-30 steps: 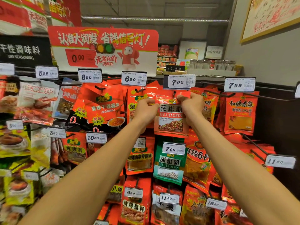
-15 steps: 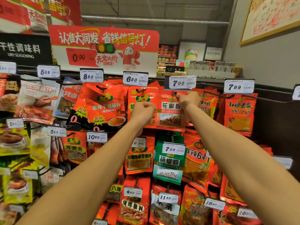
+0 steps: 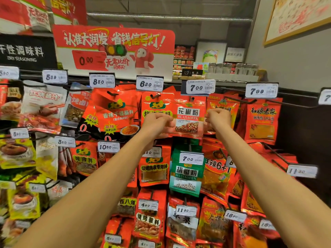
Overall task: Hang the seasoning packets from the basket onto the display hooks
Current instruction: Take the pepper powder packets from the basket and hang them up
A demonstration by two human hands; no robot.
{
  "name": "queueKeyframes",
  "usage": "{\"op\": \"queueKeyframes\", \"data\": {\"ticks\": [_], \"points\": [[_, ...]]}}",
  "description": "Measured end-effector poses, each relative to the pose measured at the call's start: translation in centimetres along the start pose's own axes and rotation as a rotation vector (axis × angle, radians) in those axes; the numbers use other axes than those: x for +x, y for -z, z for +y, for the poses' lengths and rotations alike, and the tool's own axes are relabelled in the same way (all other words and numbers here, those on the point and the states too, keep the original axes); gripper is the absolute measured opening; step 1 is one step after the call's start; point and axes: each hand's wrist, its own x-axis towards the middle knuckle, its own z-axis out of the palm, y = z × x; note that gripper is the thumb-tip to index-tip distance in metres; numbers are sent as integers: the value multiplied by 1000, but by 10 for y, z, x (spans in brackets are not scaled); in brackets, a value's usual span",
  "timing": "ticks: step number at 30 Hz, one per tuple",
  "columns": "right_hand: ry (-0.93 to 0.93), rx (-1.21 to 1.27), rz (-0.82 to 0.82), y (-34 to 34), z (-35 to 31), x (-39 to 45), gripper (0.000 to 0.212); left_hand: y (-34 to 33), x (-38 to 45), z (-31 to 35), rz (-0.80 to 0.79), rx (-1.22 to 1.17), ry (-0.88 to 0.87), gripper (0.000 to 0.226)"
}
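Seating the packet (image 3: 189,117) on its hook (image 3: 192,99): left hand (image 3: 157,122) pinches its edge, right hand (image 3: 218,117) grip loosely curled beside it, w/o contact; we'd check hole's fully threaded before release.

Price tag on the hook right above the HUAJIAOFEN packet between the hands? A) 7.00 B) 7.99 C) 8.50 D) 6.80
A: the tag directly above the HUAJIAOFEN packet reads 7.00.

Dark rack (image 3: 302,122) with metal hooks (image 3: 240,100), red spice packet (image 3: 189,117) hanging under the 7.00 price tag (image 3: 198,87), green packet (image 3: 186,173) below, many red packets around
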Motion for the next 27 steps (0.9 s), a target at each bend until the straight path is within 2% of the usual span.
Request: {"op": "queueKeyframes", "data": {"ticks": [2,6,12,17,21,27], "points": [[10,47,-19,18,11,-25,22,3,-6,-2,-27,-9,8,15],[16,147,-187,49,30,-85,21,4,-27,-24,-73,-54,55,20],[-31,219,-354,72,89,-161,20,-1,-74,-103,-121,-114,237,25],[-340,179,-394,75,195,-210,21,4,-117,-200,-55,-143,492,23],[-588,53,-381,73,290,-253,25,3,-158,-290,-32,-168,736,27],[-899,-161,-382,69,429,-325,24,0,-232,-427,62,-86,1119,15]]}}
